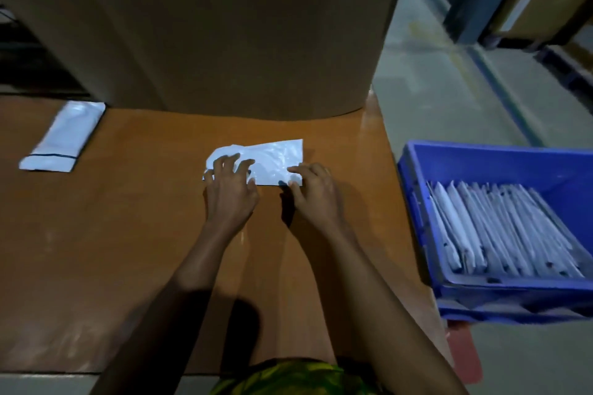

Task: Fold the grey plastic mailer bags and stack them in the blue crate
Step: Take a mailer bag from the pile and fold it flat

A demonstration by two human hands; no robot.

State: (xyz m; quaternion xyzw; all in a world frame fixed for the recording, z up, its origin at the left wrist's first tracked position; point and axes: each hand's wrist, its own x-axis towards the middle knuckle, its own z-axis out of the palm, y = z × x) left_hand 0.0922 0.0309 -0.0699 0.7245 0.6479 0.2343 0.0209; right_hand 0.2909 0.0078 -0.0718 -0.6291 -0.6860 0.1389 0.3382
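Head view: mailer bag (272, 159) flat at ctr of table (128, 218), long axis L-R. L hand (229, 192) spread, fingertips pressing bag's left end. R hand (313, 191) pinching near-right corner. Right of bag, past table edge: blue crate (481, 155), so R hand nearer for drop-in.

Mailer bag (272, 159): glossy crinkled plastic. Table (128, 218): smooth wood-look top, slight sheen. Crate (481, 160): smooth blue plastic. Box (224, 26): matt cardboard.
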